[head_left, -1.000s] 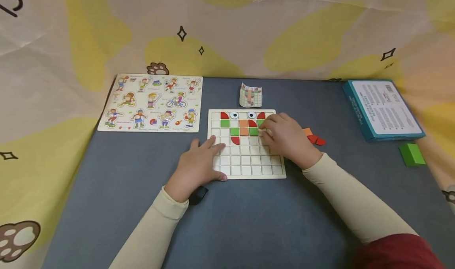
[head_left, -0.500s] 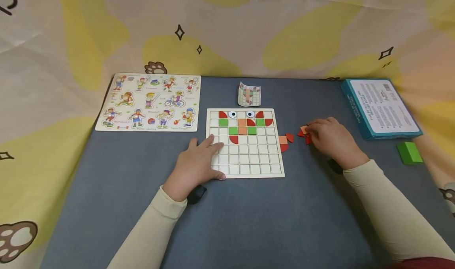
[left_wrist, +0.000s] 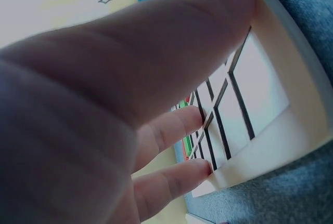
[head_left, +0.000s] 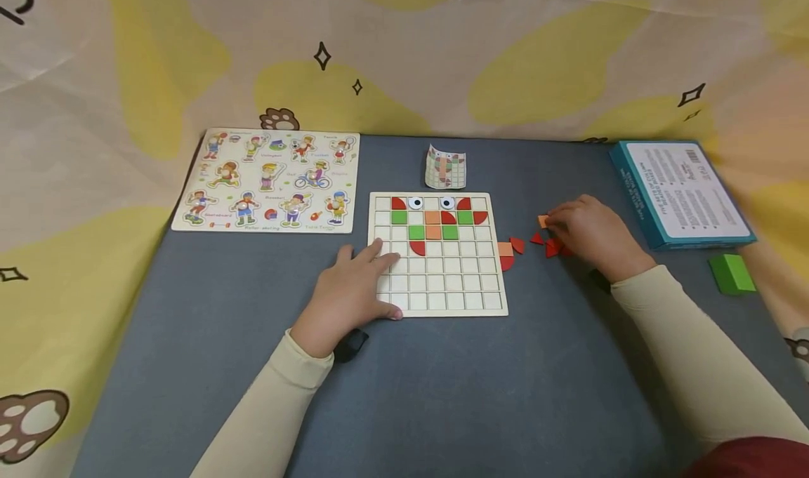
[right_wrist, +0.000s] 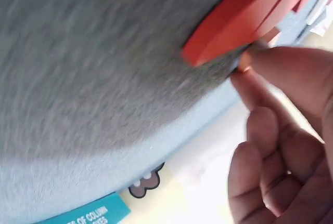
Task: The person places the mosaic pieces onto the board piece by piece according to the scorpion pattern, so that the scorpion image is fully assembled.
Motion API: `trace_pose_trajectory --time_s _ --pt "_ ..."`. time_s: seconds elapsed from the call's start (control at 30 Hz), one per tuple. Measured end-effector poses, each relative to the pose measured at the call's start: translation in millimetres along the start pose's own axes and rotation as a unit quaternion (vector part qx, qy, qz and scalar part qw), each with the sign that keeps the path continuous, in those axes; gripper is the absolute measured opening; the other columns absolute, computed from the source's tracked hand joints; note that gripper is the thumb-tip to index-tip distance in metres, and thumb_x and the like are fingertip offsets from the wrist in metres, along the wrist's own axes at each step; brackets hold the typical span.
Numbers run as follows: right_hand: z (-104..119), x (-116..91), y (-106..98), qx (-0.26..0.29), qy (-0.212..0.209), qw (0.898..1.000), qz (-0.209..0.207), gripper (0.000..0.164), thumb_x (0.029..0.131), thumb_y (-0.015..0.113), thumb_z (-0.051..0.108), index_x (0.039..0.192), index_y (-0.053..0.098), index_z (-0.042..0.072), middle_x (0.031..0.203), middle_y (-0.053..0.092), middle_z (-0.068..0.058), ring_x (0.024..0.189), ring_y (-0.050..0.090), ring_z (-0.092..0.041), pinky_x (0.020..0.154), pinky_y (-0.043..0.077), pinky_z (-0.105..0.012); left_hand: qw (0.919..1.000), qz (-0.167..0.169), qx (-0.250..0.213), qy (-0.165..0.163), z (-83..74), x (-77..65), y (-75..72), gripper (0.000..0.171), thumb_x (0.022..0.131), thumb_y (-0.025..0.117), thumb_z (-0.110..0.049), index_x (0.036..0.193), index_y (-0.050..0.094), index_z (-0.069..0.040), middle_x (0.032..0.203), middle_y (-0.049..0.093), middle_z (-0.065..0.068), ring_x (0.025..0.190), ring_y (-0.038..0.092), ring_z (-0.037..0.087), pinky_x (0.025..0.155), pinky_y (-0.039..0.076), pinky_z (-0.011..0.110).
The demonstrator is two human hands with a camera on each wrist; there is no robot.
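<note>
My left hand [head_left: 350,292] rests with spread fingers on the left side of a white gridded wooden board [head_left: 449,281]. In the left wrist view its fingertips [left_wrist: 195,168] press on the grid near the rim. Red quarter-circles, green squares, orange squares [head_left: 432,224] and two round eye tiles fill cells in the board's upper rows. To the board's right, my right hand [head_left: 594,236] pinches a small orange tile [head_left: 543,222] between thumb and finger. Loose red tiles [head_left: 552,248] lie just below that hand, partly hidden by it. A red curved tile [right_wrist: 234,21] looms close in the right wrist view.
An orange square [head_left: 505,249] and red pieces lie against the board's right edge. Behind the board stands a small curled pattern card [head_left: 445,168]. A sports-figure puzzle [head_left: 268,183] lies left; a teal box [head_left: 685,194] and green block [head_left: 732,274] are at right.
My right hand has left the board for the loose tiles at right, then drawn the orange tile slightly away from the red ones. My left hand has stayed on the board.
</note>
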State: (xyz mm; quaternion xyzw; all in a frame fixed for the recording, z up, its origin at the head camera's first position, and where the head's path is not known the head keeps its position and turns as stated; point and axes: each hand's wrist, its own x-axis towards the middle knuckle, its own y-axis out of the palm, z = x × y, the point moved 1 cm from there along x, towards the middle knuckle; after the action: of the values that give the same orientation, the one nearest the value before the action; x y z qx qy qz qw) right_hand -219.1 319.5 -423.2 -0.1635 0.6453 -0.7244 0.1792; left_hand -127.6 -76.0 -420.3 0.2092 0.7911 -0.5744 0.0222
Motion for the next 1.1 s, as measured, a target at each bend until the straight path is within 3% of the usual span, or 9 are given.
trace_pose_trajectory --time_s 0.1,0.2,0.3,0.5,0.6,0.83,1.1 --pt "1 4 -2 0.008 -0.021 1.0 -0.013 0.016 0.091 0.082 0.002 0.106 0.081 -0.004 0.107 0.077 -0.022 0.095 0.063 -0.038 0.086 0.053 -0.053 1.0 -0.001 0.0 -0.001 0.5 0.3 0.0 0.096 0.072 0.098 -0.049 0.155 0.058 -0.021 0.169 0.037 0.012 0.132 0.041 0.041 0.071 0.056 0.05" --pt "16 10 -4 0.03 -0.026 0.999 -0.032 0.015 0.091 0.081 0.004 0.104 0.081 -0.003 0.104 0.078 -0.02 0.093 0.062 -0.036 0.086 0.051 -0.052 1.0 -0.001 0.001 -0.001 0.9 0.4 -0.3 0.097 0.072 0.098 -0.049 0.155 0.058 -0.021 0.169 0.037 0.012 0.132 0.041 0.042 0.072 0.056 0.05" --pt "49 19 -4 0.049 -0.044 0.996 -0.054 0.014 0.09 0.083 0.007 0.102 0.083 0.0 0.102 0.078 -0.016 0.092 0.062 -0.033 0.084 0.052 -0.049 1.0 -0.002 0.001 -0.001 0.6 -0.2 -1.5 0.097 0.072 0.098 -0.049 0.155 0.058 -0.02 0.169 0.037 0.012 0.133 0.041 0.042 0.072 0.056 0.051" --pt "124 35 3 0.067 -0.167 0.98 -0.085 0.012 0.089 0.088 0.012 0.094 0.083 0.002 0.093 0.079 -0.008 0.084 0.067 -0.025 0.087 0.051 -0.044 1.0 0.0 0.004 -0.002 -0.2 -1.2 -3.7 0.097 0.072 0.098 -0.05 0.155 0.058 -0.021 0.169 0.036 0.012 0.133 0.041 0.042 0.071 0.056 0.051" --pt "147 40 8 0.051 -0.194 0.977 -0.079 0.014 0.089 0.088 0.012 0.097 0.083 0.002 0.094 0.079 -0.008 0.088 0.069 -0.025 0.092 0.051 -0.043 1.0 0.003 0.007 -0.004 -0.2 -0.9 -4.0 0.096 0.072 0.097 -0.051 0.155 0.058 -0.021 0.169 0.036 0.012 0.134 0.041 0.042 0.071 0.057 0.051" --pt "163 47 14 0.028 -0.195 0.979 -0.048 0.014 0.09 0.086 0.009 0.102 0.084 0.004 0.101 0.079 -0.009 0.098 0.07 -0.027 0.096 0.05 -0.042 0.9999 0.009 0.009 -0.006 -1.3 -0.3 -2.6 0.096 0.072 0.097 -0.052 0.155 0.058 -0.022 0.17 0.036 0.011 0.135 0.04 0.042 0.074 0.057 0.052" --pt "163 47 18 0.006 -0.181 0.982 -0.045 0.01 0.09 0.086 0.012 0.099 0.085 0.008 0.1 0.078 -0.007 0.093 0.066 -0.026 0.085 0.051 -0.039 0.9999 0.007 0.006 -0.006 -1.4 0.0 -0.9 0.097 0.072 0.097 -0.052 0.155 0.058 -0.023 0.17 0.036 0.011 0.132 0.042 0.041 0.072 0.056 0.05"
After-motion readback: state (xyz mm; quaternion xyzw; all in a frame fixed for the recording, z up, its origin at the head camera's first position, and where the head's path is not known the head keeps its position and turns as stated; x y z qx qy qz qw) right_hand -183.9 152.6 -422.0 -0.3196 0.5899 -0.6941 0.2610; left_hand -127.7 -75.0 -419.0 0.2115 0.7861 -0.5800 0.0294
